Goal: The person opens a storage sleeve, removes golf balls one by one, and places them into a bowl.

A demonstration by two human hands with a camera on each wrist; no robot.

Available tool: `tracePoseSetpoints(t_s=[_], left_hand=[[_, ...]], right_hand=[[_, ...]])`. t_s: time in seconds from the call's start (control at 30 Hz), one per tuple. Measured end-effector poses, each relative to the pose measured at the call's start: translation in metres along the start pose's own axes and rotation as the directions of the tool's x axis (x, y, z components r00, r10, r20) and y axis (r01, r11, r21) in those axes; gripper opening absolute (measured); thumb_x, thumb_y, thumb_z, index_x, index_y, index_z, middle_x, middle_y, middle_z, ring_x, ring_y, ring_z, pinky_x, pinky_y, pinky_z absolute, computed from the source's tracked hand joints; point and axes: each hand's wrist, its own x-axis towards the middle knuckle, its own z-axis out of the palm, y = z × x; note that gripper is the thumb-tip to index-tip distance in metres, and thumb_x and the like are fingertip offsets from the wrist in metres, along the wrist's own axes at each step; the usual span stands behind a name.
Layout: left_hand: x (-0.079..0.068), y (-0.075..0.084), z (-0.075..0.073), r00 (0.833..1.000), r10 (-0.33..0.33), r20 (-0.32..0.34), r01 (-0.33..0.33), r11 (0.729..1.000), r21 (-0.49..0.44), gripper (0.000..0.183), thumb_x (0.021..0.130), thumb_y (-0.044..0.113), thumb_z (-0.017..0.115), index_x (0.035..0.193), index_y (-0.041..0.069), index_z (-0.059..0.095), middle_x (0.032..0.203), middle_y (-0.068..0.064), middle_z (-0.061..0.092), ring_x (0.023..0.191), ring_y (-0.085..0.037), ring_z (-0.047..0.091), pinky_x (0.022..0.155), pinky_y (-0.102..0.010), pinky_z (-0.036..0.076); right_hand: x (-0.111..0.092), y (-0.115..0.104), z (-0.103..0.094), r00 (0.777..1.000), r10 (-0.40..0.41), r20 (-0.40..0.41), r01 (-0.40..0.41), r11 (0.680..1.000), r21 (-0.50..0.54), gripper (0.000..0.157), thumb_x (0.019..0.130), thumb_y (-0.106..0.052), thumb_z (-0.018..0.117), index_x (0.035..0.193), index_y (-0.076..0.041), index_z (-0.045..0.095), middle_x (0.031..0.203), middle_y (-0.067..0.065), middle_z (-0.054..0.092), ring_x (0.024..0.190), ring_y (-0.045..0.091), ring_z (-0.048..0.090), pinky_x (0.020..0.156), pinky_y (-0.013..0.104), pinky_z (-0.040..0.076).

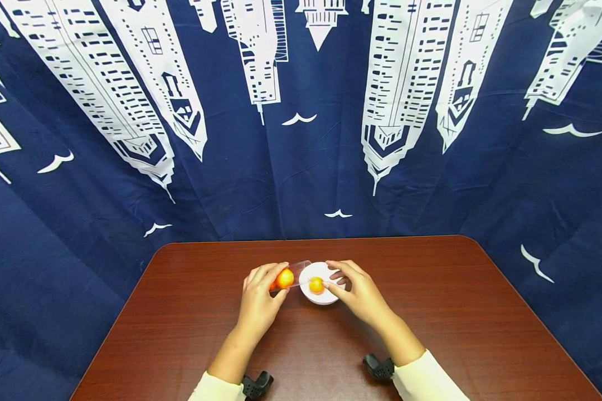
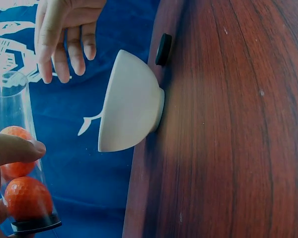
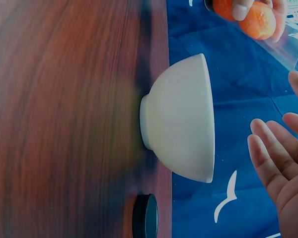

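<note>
L fingers (image 2: 20,149) curled round clear tube (image 2: 15,106) w/ orange balls (image 2: 29,199) — R fingers (image 3: 275,148) loosely spread nr white bowl (image 3: 181,119)

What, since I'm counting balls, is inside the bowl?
The head view shows one orange ball inside the bowl. The right hand covers part of the interior, and the wrist views show only the outer wall, so whether more lies hidden there cannot be told.

Bowl (image 2: 131,101) in high head view and close wrist views
</note>
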Motion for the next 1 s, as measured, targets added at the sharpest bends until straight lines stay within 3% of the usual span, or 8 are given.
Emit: tracePoseSetpoints(t_s=[0.13, 0.33, 0.6, 1.0], left_hand=[[0.0, 0.0, 0.001, 0.999, 0.047, -0.016, -0.046, 0.998, 0.037, 0.061, 0.068, 0.004, 0.091, 0.123, 0.021, 0.072, 0.114, -0.001, 0.071, 0.11, -0.025, 0.062, 0.099, -0.049, 0.045], [-0.001, 0.002, -0.001, 0.992, 0.125, -0.009, -0.123, 0.986, 0.112, 0.064, 0.065, 0.002, 0.091, 0.122, 0.021, 0.071, 0.116, 0.001, 0.07, 0.112, -0.025, 0.06, 0.102, -0.051, 0.042], [-0.001, 0.003, -0.001, 0.984, 0.175, 0.022, -0.176, 0.969, 0.174, 0.066, 0.065, -0.001, 0.091, 0.124, 0.021, 0.071, 0.117, 0.002, 0.069, 0.113, -0.026, 0.06, 0.104, -0.051, 0.041], [-0.001, 0.003, 0.0, 0.969, 0.243, 0.048, -0.248, 0.943, 0.221, 0.063, 0.065, -0.005, 0.086, 0.122, 0.021, 0.072, 0.116, 0.002, 0.068, 0.114, -0.024, 0.06, 0.109, -0.052, 0.038]], right_hand=[[-0.003, -0.001, 0.001, 0.999, 0.035, 0.013, -0.035, 0.999, 0.031, 0.045, 0.09, -0.021, 0.077, 0.133, -0.013, 0.063, 0.123, 0.01, 0.066, 0.101, 0.02, 0.07, 0.083, 0.04, 0.06], [-0.007, -0.003, 0.003, 1.0, 0.015, 0.01, -0.016, 0.997, 0.07, 0.048, 0.091, -0.022, 0.076, 0.134, -0.005, 0.062, 0.123, 0.014, 0.066, 0.099, 0.026, 0.071, 0.081, 0.039, 0.06], [-0.01, -0.004, 0.007, 1.0, -0.007, 0.018, 0.005, 0.994, 0.109, 0.048, 0.09, -0.016, 0.077, 0.133, -0.005, 0.062, 0.122, 0.015, 0.066, 0.097, 0.025, 0.072, 0.081, 0.028, 0.06], [-0.013, -0.005, 0.011, 0.999, 0.018, 0.034, -0.022, 0.993, 0.116, 0.046, 0.09, -0.016, 0.077, 0.133, -0.007, 0.063, 0.121, 0.017, 0.066, 0.095, 0.017, 0.071, 0.081, 0.029, 0.06]])
